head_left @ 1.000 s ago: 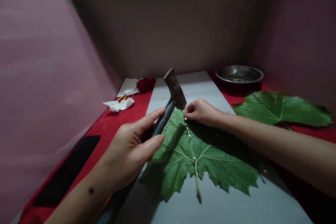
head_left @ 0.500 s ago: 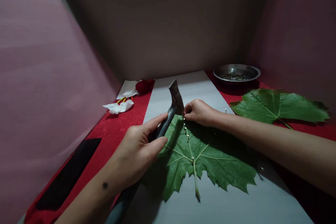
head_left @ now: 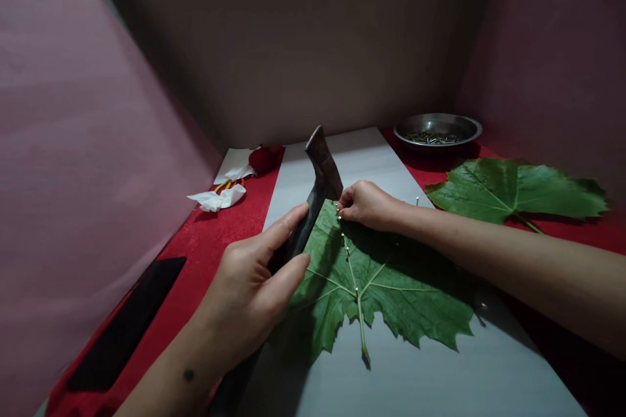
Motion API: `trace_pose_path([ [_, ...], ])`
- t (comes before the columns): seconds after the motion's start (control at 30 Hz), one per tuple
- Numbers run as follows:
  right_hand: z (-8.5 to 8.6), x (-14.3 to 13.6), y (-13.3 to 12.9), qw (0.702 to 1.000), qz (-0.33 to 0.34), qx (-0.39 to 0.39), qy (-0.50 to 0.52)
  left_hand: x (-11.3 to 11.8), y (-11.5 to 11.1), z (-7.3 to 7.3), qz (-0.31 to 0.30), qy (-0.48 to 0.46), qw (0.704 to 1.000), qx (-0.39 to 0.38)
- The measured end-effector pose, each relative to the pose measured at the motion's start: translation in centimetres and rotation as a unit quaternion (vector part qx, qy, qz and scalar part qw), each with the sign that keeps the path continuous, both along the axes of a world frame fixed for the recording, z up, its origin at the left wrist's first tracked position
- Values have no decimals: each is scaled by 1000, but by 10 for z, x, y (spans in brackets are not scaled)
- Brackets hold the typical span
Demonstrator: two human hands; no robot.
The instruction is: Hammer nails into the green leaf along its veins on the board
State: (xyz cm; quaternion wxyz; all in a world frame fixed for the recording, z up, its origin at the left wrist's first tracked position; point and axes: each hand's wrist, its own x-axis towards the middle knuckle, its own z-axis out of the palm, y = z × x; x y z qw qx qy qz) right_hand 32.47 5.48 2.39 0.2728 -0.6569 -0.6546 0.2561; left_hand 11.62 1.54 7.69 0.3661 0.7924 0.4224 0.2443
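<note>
A green leaf [head_left: 391, 293] lies on a pale board [head_left: 405, 378], its stem toward me. Several shiny nail heads run along its central vein. My left hand [head_left: 259, 273] is wrapped round the dark handle of a hammer [head_left: 323, 163], whose metal head is raised beside the leaf's far tip. At that tip my right hand [head_left: 364, 205] is closed in a pinch, thumb and forefinger together over the vein's far end. What sits between those fingers is too small to make out. Another nail [head_left: 417, 201] stands upright in the board beyond my right forearm.
On the red cloth [head_left: 210, 241], a metal bowl [head_left: 437, 130] of nails stands at the back right, near a second leaf [head_left: 518, 192]. Crumpled white tissue [head_left: 218, 198], a red round object [head_left: 262, 159] and a black strip [head_left: 128, 322] lie left.
The hammer head has risen a little and moved slightly left with my left hand. My right hand stays pinched at the leaf's tip. The whole view has shifted slightly.
</note>
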Motion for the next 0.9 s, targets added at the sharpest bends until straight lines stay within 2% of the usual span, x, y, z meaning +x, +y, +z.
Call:
trace_pose_path([
  [0.13,0,0,0,1000,9,-3,-1,0,1,0,-25,41,999,-24],
  [0.2,-1,0,1,1000,7,0,-4,-1,1,0,-8,19,999,-25],
  [0.3,-1,0,1,1000,6,4,-14,-2,2,-1,19,-14,1000,14],
  [0.47,0,0,2,1000,3,-6,-19,-1,2,-3,-21,38,999,-10],
  [0.63,-1,0,2,1000,7,5,-30,-1,-5,-1,44,-23,997,63],
  [0.8,-2,1,2,1000,6,-1,-18,-1,-4,-7,-13,6,1000,-26],
  [0.9,-3,1,3,1000,4,10,-29,-3,-5,-10,17,-21,1000,17],
])
